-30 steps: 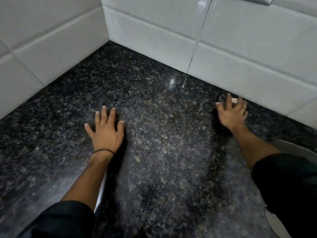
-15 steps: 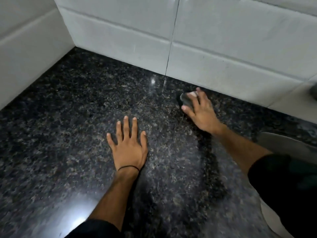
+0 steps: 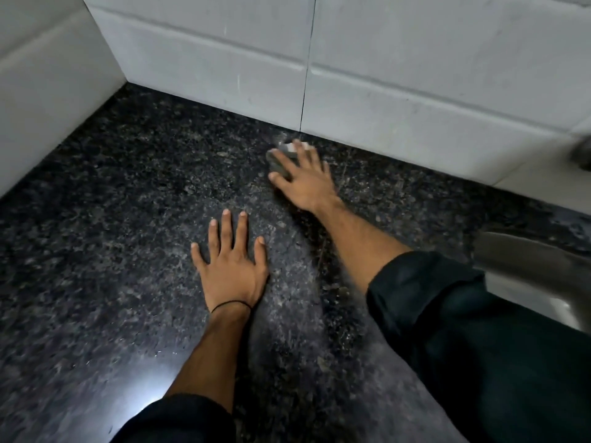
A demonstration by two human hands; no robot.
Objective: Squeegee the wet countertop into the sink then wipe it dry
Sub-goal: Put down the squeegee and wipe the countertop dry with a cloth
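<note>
The dark speckled granite countertop (image 3: pixel 112 238) fills most of the head view. My left hand (image 3: pixel 228 266) lies flat on it with fingers spread, holding nothing. My right hand (image 3: pixel 303 179) presses down on a small grey pad or cloth (image 3: pixel 277 163) close to the back wall; only its left end and a pale far edge show past my fingers. A steel sink rim (image 3: pixel 524 260) appears at the right, partly behind my dark sleeve.
White tiled walls (image 3: pixel 399 78) meet at a corner at the back left and bound the counter. A blurred metal fitting (image 3: pixel 583 153) sticks in at the right edge. A bright light reflection lies on the counter near my left sleeve.
My right hand has slid the grey pad leftward along the back wall, away from the sink. My left hand stays flat on the counter. The view has shifted toward the right.
</note>
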